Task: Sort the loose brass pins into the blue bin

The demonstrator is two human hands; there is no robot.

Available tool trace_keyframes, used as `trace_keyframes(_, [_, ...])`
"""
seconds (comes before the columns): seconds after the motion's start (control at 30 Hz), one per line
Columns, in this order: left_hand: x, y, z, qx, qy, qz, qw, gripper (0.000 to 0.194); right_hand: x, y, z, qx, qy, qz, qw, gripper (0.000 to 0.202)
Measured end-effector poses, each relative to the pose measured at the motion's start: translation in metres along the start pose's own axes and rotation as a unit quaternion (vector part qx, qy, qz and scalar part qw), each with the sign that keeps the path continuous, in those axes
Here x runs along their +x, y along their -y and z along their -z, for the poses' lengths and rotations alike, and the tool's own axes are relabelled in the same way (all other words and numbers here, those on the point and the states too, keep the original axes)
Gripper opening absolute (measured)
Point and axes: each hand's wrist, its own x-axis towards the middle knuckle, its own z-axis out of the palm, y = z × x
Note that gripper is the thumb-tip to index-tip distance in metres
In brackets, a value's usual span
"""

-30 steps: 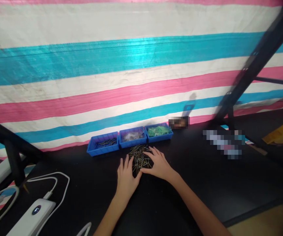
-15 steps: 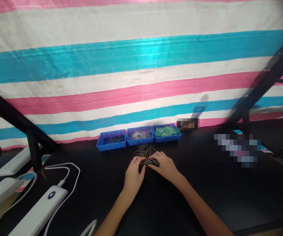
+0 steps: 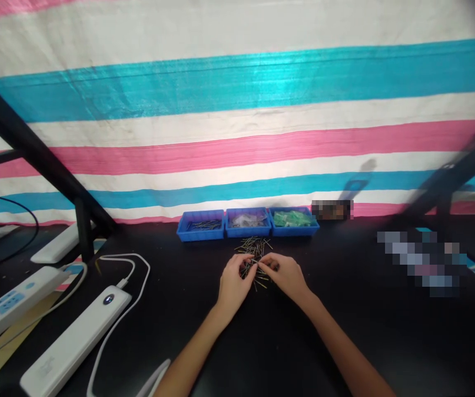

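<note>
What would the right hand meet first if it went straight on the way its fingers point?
Likely the thin metal rods piled right in front of the right hand, with the left hand close behind them; exact depth is unclear.

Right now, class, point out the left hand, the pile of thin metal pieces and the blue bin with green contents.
Left hand (image 3: 233, 281): head view, back of the hand.
Pile of thin metal pieces (image 3: 257, 247): head view, its exposed far part.
Blue bin with green contents (image 3: 296, 231): head view, its front wall.
</note>
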Motion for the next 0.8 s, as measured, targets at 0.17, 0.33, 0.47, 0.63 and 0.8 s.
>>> trace_keyframes(0.17, [0.0002,0.0043,-0.0015,0.006,0.024,0.002,1.0,0.023,0.0031,-0.0055,-0.0048,0.057,-0.018,0.013,0.998,0.013])
trace_keyframes(0.33, [-0.0007,0.004,-0.0013,0.028,0.042,-0.004,0.999,0.022,0.0051,-0.0087,-0.0063,0.102,-0.029,0.009,0.994,0.014])
trace_keyframes(0.47, [-0.0008,0.0034,-0.0009,0.027,0.044,-0.004,0.999,0.023,0.0054,-0.0075,-0.0059,0.124,-0.031,0.005,0.992,0.014])
trace_keyframes(0.63, [-0.0005,0.0028,-0.0008,0.008,0.029,-0.001,1.0,0.025,0.006,-0.0057,-0.0043,0.176,-0.064,0.014,0.982,0.015])
trace_keyframes(0.8, [0.0002,-0.0014,0.0007,-0.028,0.018,-0.01,0.999,0.021,0.0072,-0.0039,-0.0038,0.235,-0.08,0.001,0.969,0.019])
